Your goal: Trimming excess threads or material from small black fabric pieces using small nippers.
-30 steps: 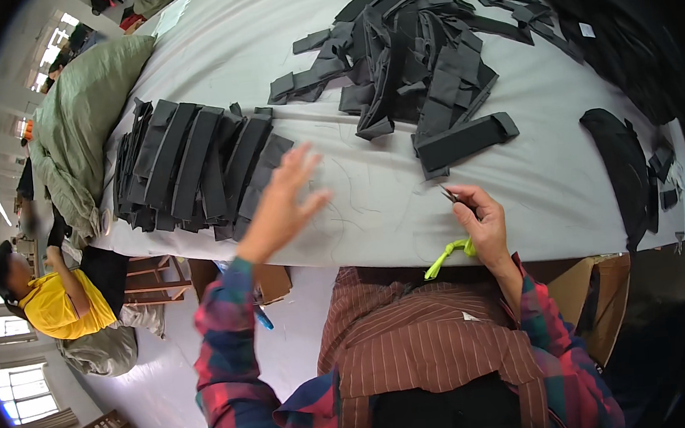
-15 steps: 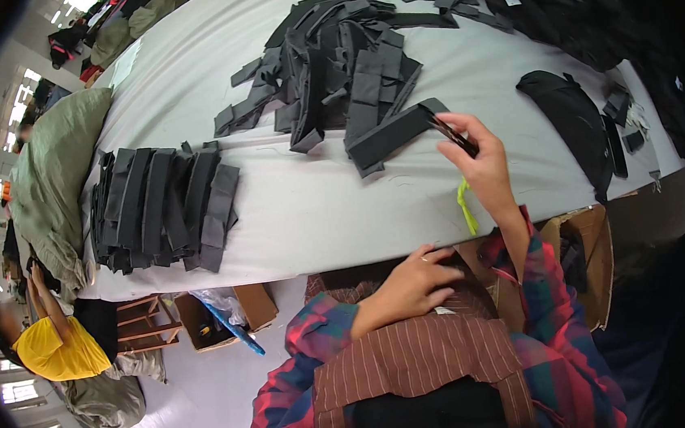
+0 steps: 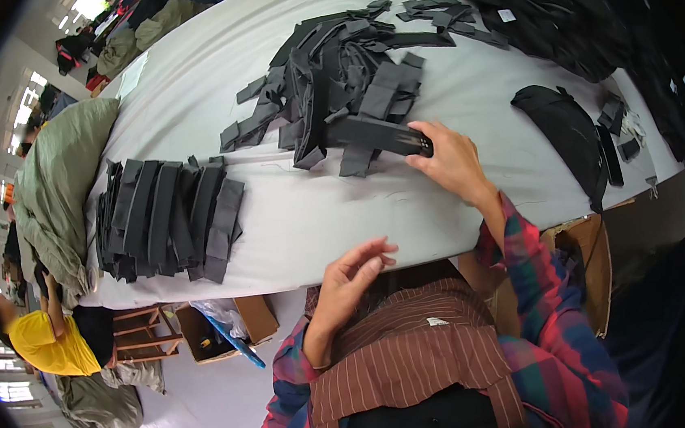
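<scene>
My right hand (image 3: 453, 159) is closed over the near-right end of a dark grey fabric strip (image 3: 376, 134), thumb below and fingers above. The strip slants out over the front of a loose heap of similar dark strips (image 3: 338, 76). Small shiny spots show on something dark at my fingertips; whether the snips are there I cannot make out. My left hand (image 3: 350, 285) hovers at the table's near edge, in front of my striped apron (image 3: 406, 331), fingers extended and holding nothing. To the left lies a row of dark strip bundles (image 3: 165, 217), side by side.
A white cloth covers the table (image 3: 295, 226). Black garments (image 3: 545, 17) and a curved black piece (image 3: 564, 137) lie at the right. Cardboard boxes (image 3: 584, 274) stand below the near edge. A green sack (image 3: 62, 173) and a person in yellow (image 3: 52, 341) are at the left.
My right hand, which held dark snips with a bright yellow cord, has shifted left onto the strip, whose angle has turned. My left hand has moved left, off my lap.
</scene>
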Demonstrator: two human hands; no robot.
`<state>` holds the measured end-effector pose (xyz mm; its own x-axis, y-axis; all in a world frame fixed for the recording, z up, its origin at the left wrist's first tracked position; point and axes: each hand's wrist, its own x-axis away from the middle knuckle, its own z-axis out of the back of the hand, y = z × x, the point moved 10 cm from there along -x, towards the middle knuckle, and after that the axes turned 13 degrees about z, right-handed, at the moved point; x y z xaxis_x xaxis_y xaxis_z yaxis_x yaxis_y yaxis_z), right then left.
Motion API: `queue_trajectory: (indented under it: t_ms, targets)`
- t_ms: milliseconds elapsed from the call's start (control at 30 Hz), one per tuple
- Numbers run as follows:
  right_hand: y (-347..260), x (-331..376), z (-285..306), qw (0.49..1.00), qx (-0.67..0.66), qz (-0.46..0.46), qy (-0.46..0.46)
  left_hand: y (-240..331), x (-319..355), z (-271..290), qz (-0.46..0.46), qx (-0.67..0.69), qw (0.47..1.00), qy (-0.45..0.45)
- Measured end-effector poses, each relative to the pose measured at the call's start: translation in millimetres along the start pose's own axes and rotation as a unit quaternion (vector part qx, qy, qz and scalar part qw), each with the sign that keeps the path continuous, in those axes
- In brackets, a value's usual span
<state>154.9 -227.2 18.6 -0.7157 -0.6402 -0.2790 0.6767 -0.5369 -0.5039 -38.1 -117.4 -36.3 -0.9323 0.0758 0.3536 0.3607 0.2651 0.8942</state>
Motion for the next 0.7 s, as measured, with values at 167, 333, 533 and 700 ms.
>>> queue_trajectory:
  t_ms: [167,333,533,700]
  targets:
    - [3.7,25.0,-33.0,0.978,-0.165,-0.111,0.057,4.0,-20.7,22.3,-0.001,0.056,0.998,0.018]
    - [-9.0,22.8,-45.7,0.955,-0.266,-0.113,0.069,6.3,-46.6,33.6,0.011,0.101,0.994,0.040]
    - [-38.1,20.1,-44.7,0.932,-0.349,-0.004,0.093,50.7,-91.2,27.5,-0.057,0.146,0.985,0.067]
    - [-50.7,23.5,-30.2,0.966,-0.245,0.038,0.076,45.2,-91.7,54.3,-0.107,0.215,0.961,0.138]
